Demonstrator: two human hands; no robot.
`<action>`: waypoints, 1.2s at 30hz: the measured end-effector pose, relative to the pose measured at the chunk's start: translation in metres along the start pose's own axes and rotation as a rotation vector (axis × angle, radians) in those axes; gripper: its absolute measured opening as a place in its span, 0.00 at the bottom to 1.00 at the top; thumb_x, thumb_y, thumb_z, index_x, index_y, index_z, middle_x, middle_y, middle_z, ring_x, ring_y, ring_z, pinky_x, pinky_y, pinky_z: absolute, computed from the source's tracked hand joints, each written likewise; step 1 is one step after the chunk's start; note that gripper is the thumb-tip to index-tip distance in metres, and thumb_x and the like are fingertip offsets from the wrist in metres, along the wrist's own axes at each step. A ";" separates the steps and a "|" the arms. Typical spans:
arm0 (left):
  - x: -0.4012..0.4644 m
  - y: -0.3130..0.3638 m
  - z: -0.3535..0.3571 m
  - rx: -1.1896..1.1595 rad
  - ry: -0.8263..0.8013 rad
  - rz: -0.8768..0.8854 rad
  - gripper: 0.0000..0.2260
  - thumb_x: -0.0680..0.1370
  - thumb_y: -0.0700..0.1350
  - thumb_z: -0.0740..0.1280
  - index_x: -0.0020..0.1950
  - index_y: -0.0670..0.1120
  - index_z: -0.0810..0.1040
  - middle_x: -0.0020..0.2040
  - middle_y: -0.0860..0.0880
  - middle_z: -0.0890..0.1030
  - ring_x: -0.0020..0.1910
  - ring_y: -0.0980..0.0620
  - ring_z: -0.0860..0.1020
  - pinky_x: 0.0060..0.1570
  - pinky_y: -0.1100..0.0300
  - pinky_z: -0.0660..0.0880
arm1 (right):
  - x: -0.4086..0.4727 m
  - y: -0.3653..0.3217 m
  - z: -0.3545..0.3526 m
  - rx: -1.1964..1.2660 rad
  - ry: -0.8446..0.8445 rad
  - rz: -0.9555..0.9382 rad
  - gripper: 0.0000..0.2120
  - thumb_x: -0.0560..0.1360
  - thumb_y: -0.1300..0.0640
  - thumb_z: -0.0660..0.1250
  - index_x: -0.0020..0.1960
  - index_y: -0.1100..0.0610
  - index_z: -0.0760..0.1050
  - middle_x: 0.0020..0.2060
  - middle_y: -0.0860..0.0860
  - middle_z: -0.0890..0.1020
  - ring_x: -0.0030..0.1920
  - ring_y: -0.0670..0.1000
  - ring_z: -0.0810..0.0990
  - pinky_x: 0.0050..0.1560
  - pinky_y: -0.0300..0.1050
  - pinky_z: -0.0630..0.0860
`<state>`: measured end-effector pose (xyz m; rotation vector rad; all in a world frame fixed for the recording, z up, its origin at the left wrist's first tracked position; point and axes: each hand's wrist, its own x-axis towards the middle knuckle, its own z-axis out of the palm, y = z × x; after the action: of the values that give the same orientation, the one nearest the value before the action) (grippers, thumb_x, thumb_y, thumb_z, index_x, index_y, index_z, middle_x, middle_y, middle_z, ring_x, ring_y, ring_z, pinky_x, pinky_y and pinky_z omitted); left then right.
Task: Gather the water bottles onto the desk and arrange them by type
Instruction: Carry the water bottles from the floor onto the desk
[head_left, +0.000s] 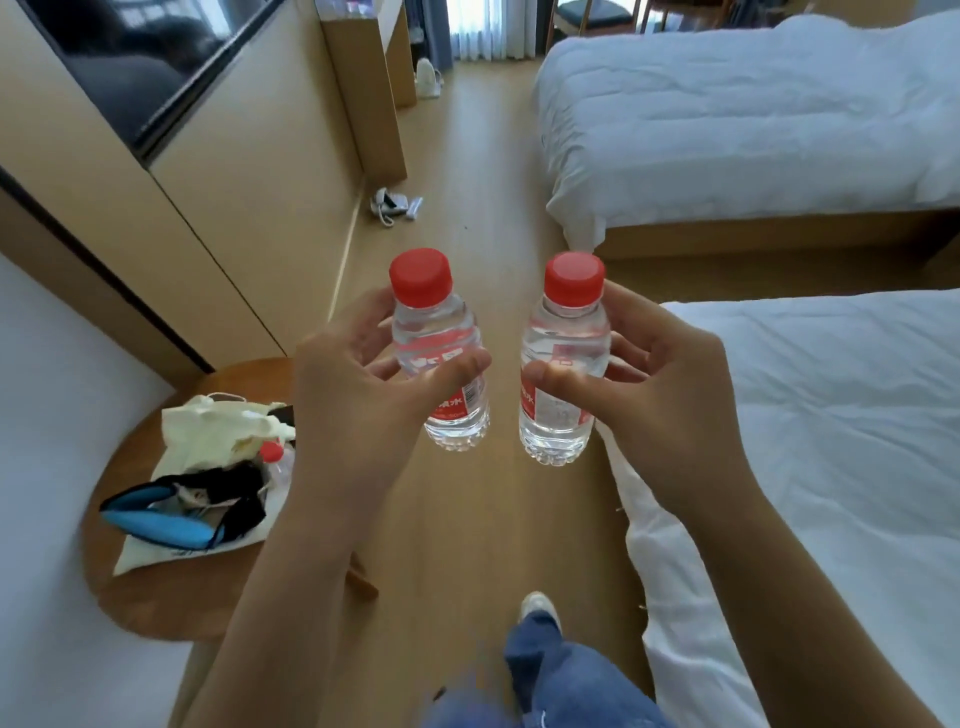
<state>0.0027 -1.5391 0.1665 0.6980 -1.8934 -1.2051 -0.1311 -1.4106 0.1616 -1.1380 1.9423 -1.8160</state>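
left hand (353, 384) fingers curl round one bottle (441, 358), right hand (670, 395) fingers round another bottle (563, 364) (both red-capped, upright).

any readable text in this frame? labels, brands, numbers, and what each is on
"水": white character on the red label of the left-hand bottle; the characters before it are hidden by the left hand.
Barcode on the same label: digits too small to read.
Right-hand bottle: red label with white print, blurred and partly covered by the right hand; unreadable.
Cloth bag on the round table: no readable print.
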 end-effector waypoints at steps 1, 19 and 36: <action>0.023 -0.002 0.011 -0.004 0.011 0.000 0.24 0.66 0.46 0.80 0.61 0.49 0.80 0.50 0.65 0.83 0.51 0.67 0.81 0.48 0.74 0.76 | 0.027 0.007 -0.005 -0.003 -0.003 -0.003 0.27 0.64 0.46 0.74 0.61 0.42 0.72 0.50 0.26 0.77 0.51 0.27 0.77 0.46 0.22 0.72; 0.455 -0.142 0.121 -0.030 0.054 -0.038 0.24 0.64 0.46 0.81 0.59 0.51 0.82 0.50 0.61 0.85 0.50 0.60 0.84 0.50 0.68 0.78 | 0.471 0.172 0.031 0.036 -0.027 0.069 0.26 0.66 0.50 0.76 0.62 0.44 0.73 0.50 0.29 0.79 0.52 0.32 0.80 0.48 0.24 0.73; 0.871 -0.265 0.253 0.001 0.043 -0.072 0.26 0.65 0.40 0.81 0.62 0.45 0.80 0.50 0.62 0.85 0.50 0.61 0.83 0.48 0.69 0.79 | 0.897 0.342 0.034 0.039 -0.032 0.097 0.27 0.67 0.59 0.80 0.64 0.53 0.77 0.52 0.40 0.83 0.51 0.36 0.82 0.49 0.27 0.75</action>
<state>-0.6786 -2.1937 0.1330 0.7922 -1.8478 -1.2242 -0.8296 -2.0683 0.1257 -1.0360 1.9021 -1.7673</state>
